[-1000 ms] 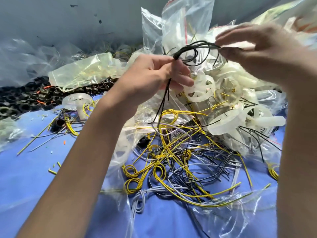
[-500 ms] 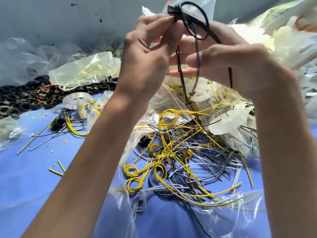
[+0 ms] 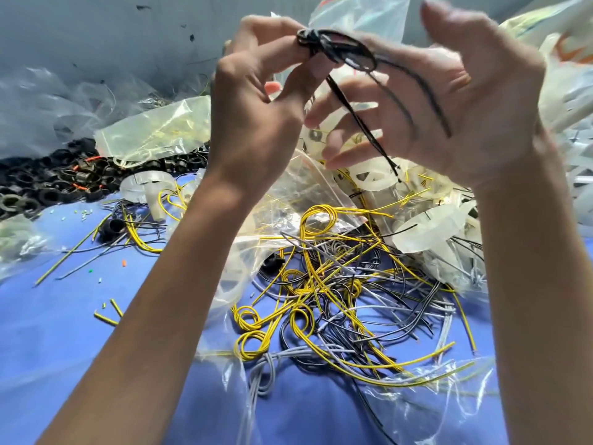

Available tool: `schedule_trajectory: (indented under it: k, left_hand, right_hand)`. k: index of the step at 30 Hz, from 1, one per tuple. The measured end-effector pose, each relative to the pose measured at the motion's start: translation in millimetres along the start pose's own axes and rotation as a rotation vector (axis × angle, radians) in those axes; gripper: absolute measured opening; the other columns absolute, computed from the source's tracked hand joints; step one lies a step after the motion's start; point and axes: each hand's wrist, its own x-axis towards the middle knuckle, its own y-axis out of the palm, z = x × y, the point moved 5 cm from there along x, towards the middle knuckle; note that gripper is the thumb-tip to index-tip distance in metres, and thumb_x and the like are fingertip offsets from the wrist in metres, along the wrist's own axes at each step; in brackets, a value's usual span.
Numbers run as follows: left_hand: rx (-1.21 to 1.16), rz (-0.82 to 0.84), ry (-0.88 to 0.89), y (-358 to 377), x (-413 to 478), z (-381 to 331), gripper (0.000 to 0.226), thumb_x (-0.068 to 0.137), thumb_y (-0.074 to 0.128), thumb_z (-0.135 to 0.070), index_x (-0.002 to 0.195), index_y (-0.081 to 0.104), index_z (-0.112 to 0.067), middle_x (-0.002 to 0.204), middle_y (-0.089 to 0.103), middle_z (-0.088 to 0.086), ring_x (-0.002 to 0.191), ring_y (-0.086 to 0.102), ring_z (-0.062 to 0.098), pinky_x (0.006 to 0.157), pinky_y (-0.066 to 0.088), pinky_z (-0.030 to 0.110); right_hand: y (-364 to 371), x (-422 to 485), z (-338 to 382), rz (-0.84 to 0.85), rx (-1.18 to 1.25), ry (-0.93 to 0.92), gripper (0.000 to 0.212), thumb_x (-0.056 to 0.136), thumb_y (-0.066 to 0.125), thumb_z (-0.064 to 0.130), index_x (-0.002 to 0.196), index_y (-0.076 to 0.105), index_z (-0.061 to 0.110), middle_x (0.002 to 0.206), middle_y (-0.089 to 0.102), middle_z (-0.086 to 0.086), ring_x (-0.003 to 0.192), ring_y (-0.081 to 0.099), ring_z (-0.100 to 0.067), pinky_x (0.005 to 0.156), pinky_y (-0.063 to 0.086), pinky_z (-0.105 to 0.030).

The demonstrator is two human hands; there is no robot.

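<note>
Two hands raised above blue table [image 3: 64, 348]. Left hand [image 3: 256, 101] pinches knotted end of black wire [image 3: 340, 56] between thumb and fingertips. Right hand [image 3: 455, 101] palm up, fingers loosely spread, wire loop draped across them, no grip closed. Wire tail hangs between hands. Underneath: wire tangle [image 3: 337, 300], plastic bags [image 3: 154, 133].

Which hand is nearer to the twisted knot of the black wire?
Left. The left hand pinches the knot between thumb and fingers. The right hand is just to its right, fingers spread, and the wire's tails hang across its palm.
</note>
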Motion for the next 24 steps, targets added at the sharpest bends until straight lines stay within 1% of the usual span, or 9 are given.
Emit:
schedule_trajectory:
  k: [2,6,9,12,14,16,20,22,24]
  left_hand:
    - [0.038,-0.007,0.029,-1,1,2,0.01,0.089,0.064,-0.023,0.097,0.067,-0.027,0.1,0.051,-0.007,0.107,0.055,0.02,0.083,0.049,0.045]
    - [0.189,-0.044,0.062,1,1,10,0.009,0.089,0.063,-0.021,0.094,0.07,-0.024,0.095,0.052,-0.007,0.101,0.056,0.022,0.083,0.049,0.043]
    - [0.26,0.022,0.033,9,-1,25,0.022,0.091,0.06,-0.026,0.104,0.071,-0.013,0.1,0.053,-0.003,0.101,0.055,0.021,0.084,0.049,0.041]
    - [0.52,0.29,-0.023,26,-8,51,0.036,0.094,0.052,-0.034,0.126,0.058,-0.02,0.123,0.051,-0.001,0.115,0.04,0.014,0.097,0.036,0.029]
    - [0.721,0.541,-0.069,38,-22,71,0.046,0.097,0.047,-0.033,0.141,0.042,-0.025,0.145,0.041,-0.006,0.132,0.028,0.014,0.109,0.024,0.038]
    - [0.82,0.722,-0.118,47,-35,85,0.047,0.096,0.044,-0.026,0.142,0.039,-0.027,0.146,0.041,-0.009,0.136,0.023,0.015,0.111,0.019,0.052]
    - [0.877,0.645,-0.053,47,-35,88,0.027,0.091,0.05,-0.02,0.106,0.068,-0.033,0.104,0.055,-0.015,0.103,0.03,0.014,0.095,0.012,0.045]
    - [0.899,0.616,-0.025,43,-32,88,0.021,0.088,0.053,-0.02,0.08,0.069,-0.032,0.093,0.054,-0.018,0.096,0.027,0.011,0.093,0.008,0.042]
    - [0.886,0.594,-0.007,38,-29,85,0.024,0.087,0.05,-0.019,0.067,0.061,-0.029,0.087,0.056,-0.016,0.094,0.032,0.009,0.091,0.006,0.037]
  right_hand:
    - [16,10,11,-0.018,-0.162,0.021,0.06,0.092,0.017,0.046,0.134,0.047,0.015,0.106,0.058,-0.014,0.077,0.06,-0.023,0.073,0.053,-0.032]
    - [5,14,4,-0.074,-0.33,-0.027,0.048,0.086,0.058,0.033,0.132,0.052,0.021,0.09,0.062,-0.004,0.057,0.05,-0.011,0.05,0.04,-0.019]
    - [0,12,2,-0.154,-0.369,-0.081,0.037,0.077,0.065,0.035,0.114,0.063,0.032,0.073,0.058,0.005,0.053,0.041,-0.006,0.045,0.032,-0.015]
    - [-18,10,6,-0.312,-0.495,-0.102,0.039,0.08,0.071,0.027,0.118,0.062,0.027,0.063,0.062,0.012,0.051,0.042,-0.003,0.046,0.033,-0.014]
    - [-24,8,8,-0.387,-0.597,-0.112,0.038,0.082,0.072,0.021,0.119,0.063,0.025,0.06,0.065,0.015,0.049,0.045,0.001,0.048,0.035,-0.011]
    - [-28,7,9,-0.424,-0.678,-0.115,0.037,0.081,0.073,0.021,0.117,0.065,0.023,0.062,0.067,0.019,0.048,0.049,0.003,0.048,0.036,-0.009]
    - [-29,8,7,-0.427,-0.688,-0.124,0.037,0.082,0.072,0.018,0.119,0.064,0.018,0.062,0.066,0.023,0.049,0.051,0.004,0.051,0.037,-0.009]
    - [-30,10,4,-0.419,-0.666,-0.112,0.038,0.084,0.069,0.018,0.121,0.063,0.019,0.064,0.067,0.021,0.053,0.052,0.004,0.056,0.042,-0.012]
    - [-31,11,1,-0.419,-0.658,-0.078,0.038,0.086,0.066,0.017,0.123,0.06,0.023,0.066,0.069,0.015,0.057,0.054,0.001,0.061,0.046,-0.022]
